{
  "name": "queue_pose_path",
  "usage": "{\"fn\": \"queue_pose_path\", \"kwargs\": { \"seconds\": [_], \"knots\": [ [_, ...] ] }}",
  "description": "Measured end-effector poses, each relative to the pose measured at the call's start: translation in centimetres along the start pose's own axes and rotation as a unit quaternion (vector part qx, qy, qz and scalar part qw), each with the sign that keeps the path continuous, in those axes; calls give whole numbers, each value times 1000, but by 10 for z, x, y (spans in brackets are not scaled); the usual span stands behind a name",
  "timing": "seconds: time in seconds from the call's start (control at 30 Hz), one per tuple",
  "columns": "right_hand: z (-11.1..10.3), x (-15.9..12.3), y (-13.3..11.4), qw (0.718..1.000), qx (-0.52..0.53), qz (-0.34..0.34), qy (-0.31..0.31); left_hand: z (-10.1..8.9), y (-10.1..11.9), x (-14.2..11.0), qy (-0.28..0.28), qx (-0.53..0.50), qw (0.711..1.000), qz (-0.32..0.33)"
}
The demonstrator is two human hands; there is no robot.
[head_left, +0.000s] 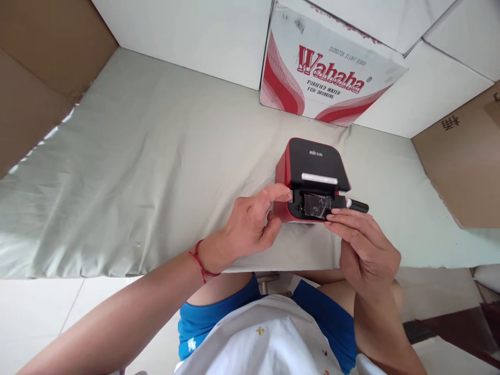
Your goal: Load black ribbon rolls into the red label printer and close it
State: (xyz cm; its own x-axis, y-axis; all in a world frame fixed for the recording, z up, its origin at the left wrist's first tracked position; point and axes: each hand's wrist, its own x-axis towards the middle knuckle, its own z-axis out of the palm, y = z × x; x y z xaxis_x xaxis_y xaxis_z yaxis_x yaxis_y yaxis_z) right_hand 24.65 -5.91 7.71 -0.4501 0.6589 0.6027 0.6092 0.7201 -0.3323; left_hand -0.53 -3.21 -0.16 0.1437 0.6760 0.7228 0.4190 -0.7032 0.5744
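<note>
A boxy red-and-black device point(318, 161) stands on the cloth-covered surface in front of me. White lettering and a pale strip show on its black upper face. In its recessed front lies a dark, shiny rectangular piece point(317, 206), like glossy film. My left hand point(255, 221) has its index finger stretched to the device's left front edge, thumb apart, nothing held. The straight fingers of my right hand point(365, 242) rest their tips at the front right, by the dark piece's lower corner; its thumb is mostly hidden. A black cylinder with a white band point(357, 205) sticks out on the right.
A pale greenish cloth point(156, 156) covers the surface, its front edge close to my lap. Behind the device stands a white-and-red Wahaha water carton point(328, 78) against white panels. Brown cardboard point(42, 67) borders the left, and a brown carton point(464, 161) the right.
</note>
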Motion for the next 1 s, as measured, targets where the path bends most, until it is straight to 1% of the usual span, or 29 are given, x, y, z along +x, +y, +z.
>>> {"fn": "queue_pose_path", "kwargs": {
  "seconds": [0.07,0.13,0.2,0.23,0.27,0.3,0.33,0.37,0.4,0.43,0.5,0.6,0.67,0.7,0.73,0.77,0.8,0.87,0.9,0.93,0.97,1.0],
  "knots": [
    [-2,3,1,1000,-6,-7,-10,2,-2,-2,4,7,1000,1],
    [-5,11,3,1000,-15,4,-24,2,-4,-4,8,20,1000,17],
    [-8,28,9,999,-22,45,-22,0,-7,-6,1,34,999,41],
    [-8,39,13,996,-34,78,-26,-1,-8,-7,-2,42,998,56],
    [-8,53,17,990,-63,116,-52,-3,-9,-7,-3,50,996,70],
    [-6,67,21,978,-103,151,-97,-4,-10,-8,-2,57,995,82],
    [-3,83,25,958,-152,180,-166,-5,-10,-7,3,66,993,93],
    [2,98,29,929,-198,195,-245,-5,-10,-7,7,77,992,102],
    [7,112,32,901,-228,199,-310,-5,-10,-6,7,89,990,108],
    [13,125,34,878,-246,196,-362,-6,-9,-5,6,101,989,113],
    [26,145,36,852,-258,181,-419,-6,-8,-3,1,116,986,121],
    [39,158,33,817,-288,169,-471,-6,-6,1,0,128,983,128],
    [37,158,30,807,-303,166,-479,-6,-6,2,6,130,982,133],
    [33,157,28,805,-310,164,-478,-6,-6,2,7,130,982,134],
    [25,154,25,810,-313,164,-468,-6,-6,2,7,128,983,135],
    [14,150,23,823,-308,166,-448,-7,-5,2,5,126,983,135],
    [0,145,20,843,-291,171,-419,-7,-5,2,2,124,983,134],
    [-32,133,17,895,-226,200,-329,-7,-4,2,-4,123,984,129],
    [-49,125,17,913,-191,228,-280,-7,-4,2,-5,124,984,127],
    [-65,117,18,921,-164,260,-238,-8,-3,2,-5,126,984,125],
    [-79,108,22,920,-151,292,-214,-8,-3,2,-5,129,984,124],
    [-90,99,28,916,-148,311,-205,-8,-2,3,-5,131,984,124]
  ]
}}
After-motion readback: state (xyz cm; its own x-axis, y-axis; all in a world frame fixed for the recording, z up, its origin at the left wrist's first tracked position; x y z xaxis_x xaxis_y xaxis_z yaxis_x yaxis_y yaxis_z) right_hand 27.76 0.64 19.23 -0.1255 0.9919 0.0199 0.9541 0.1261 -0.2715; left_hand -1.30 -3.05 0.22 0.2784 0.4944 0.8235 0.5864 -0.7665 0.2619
